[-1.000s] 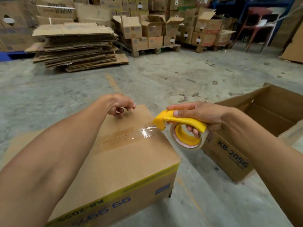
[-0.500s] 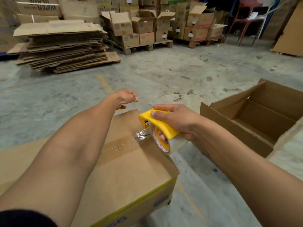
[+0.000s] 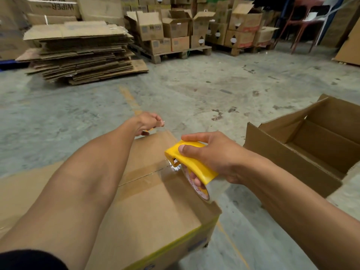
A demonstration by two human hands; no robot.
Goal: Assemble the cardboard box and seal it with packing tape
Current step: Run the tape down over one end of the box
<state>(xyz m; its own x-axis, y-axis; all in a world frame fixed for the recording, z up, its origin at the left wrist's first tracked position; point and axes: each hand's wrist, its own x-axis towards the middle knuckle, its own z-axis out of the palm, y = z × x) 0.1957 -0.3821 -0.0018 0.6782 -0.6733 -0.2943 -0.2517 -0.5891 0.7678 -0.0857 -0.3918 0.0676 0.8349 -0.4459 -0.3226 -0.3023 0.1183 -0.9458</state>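
A closed cardboard box [image 3: 155, 207] with a yellow bottom stripe stands on the floor in front of me. Clear tape runs along its top centre seam. My right hand [image 3: 218, 156] grips a yellow tape dispenser [image 3: 190, 162] with its roll of clear tape, held over the right part of the seam, where the tape looks crinkled. My left hand [image 3: 149, 122] reaches to the far top edge of the box, fingers pinched together near that edge; whether they hold the tape end I cannot tell.
An open empty cardboard box [image 3: 311, 145] lies just right of my right arm. A stack of flattened cartons [image 3: 81, 53] sits far left. Pallets with open boxes [image 3: 175, 30] and red chairs [image 3: 303, 22] stand at the back. Concrete floor lies between.
My right hand has brought the dispenser left, from beyond the box's right edge onto the top seam. My left hand has lifted from the box top toward the far edge.
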